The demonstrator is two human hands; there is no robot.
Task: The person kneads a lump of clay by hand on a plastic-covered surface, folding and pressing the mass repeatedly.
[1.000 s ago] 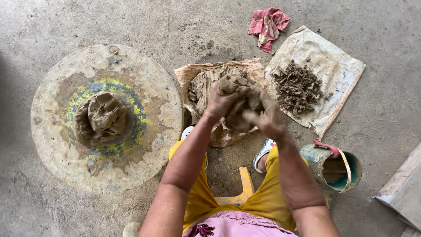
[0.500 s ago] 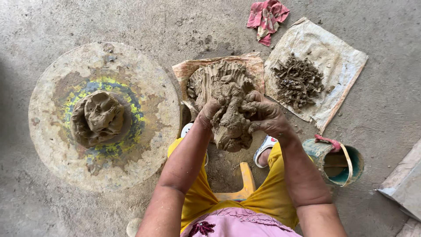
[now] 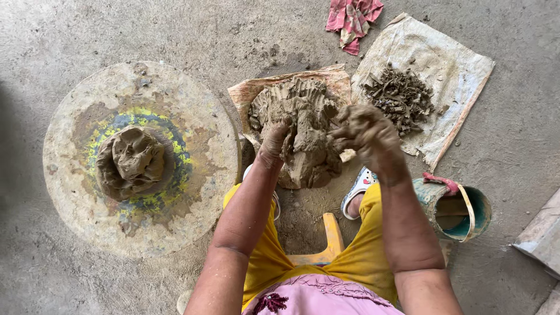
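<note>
Both hands are sunk into the big wet clay lump [image 3: 303, 140] on its cloth on the floor between her feet: the left hand [image 3: 273, 146] curls closed against its side while the right hand [image 3: 364, 134] clutches a torn-off wad above it. Another clay mound [image 3: 131, 162] sits centred on the round wheel [image 3: 192, 105], kept apart from the dry scraps [image 3: 399, 96].

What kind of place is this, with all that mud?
Probably a potter's work spot on a bare concrete floor. Both hands knead a clay mass; a round potter's wheel holds another clay lump, and a small bucket stands nearby.
</note>
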